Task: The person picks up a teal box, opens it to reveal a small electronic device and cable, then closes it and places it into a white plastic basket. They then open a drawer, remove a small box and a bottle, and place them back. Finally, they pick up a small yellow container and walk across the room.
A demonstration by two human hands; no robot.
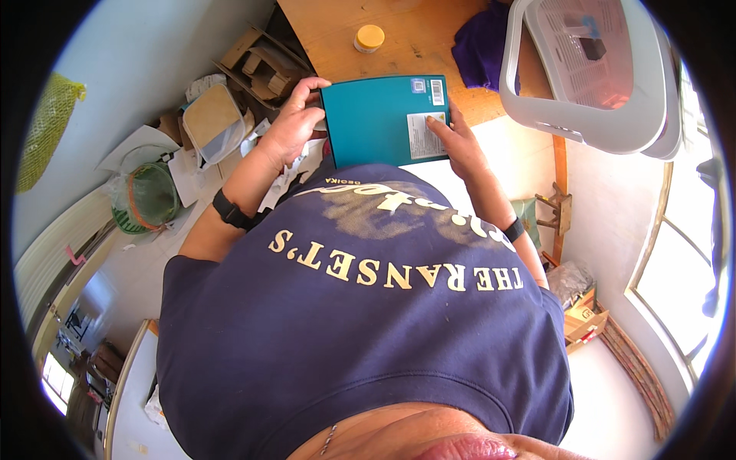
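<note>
A flat teal box [371, 123] is held between my two hands in front of my chest, at the near edge of a wooden table [322, 34]. Its upper face bears a white printed label [422, 138], a barcode and a small square code. My left hand [296, 121] grips the box's left edge, a fingertip at its far left corner. On the right edge, my right hand [463, 141] has its thumb over the label, with its other fingers partly hidden behind the box. Beyond the box, a small jar with a yellow lid [370, 37] stands on the table.
Dark purple cloth [477, 49] lies on the table beside a large grey-white plastic container [517, 109] at the right. Open cardboard boxes [241, 49] and a green basket [121, 218] are at the left. Another carton [583, 322] sits on the floor at the lower right.
</note>
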